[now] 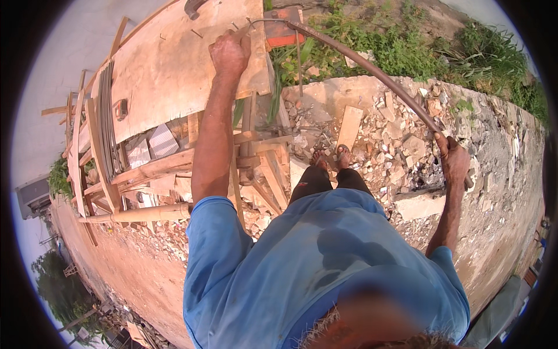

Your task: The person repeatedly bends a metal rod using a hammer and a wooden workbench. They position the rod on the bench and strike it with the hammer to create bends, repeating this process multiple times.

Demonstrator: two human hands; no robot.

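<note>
My left hand (231, 53) is a closed fist above the plywood board (168, 75), gripping the thin metal rod (268, 20) where it curves down to the knuckles. Several nails (196, 33) stick up from the board beside that fist. From the fist the rod runs right and meets the far end of a long brown pipe (372, 67). My right hand (453, 160) is wrapped round the pipe's near end, out to the right over the rubble. The pipe slants down from the board's edge to this hand.
A tape measure (120, 109) and a bundle of thin rods (107, 116) lie on the board's left part. At the top is a dark curved object (193, 8). A red-orange block (282, 35) adjoins the board. Timber framing (157, 166), broken rubble (401, 145) and green plants (401, 55) surround me.
</note>
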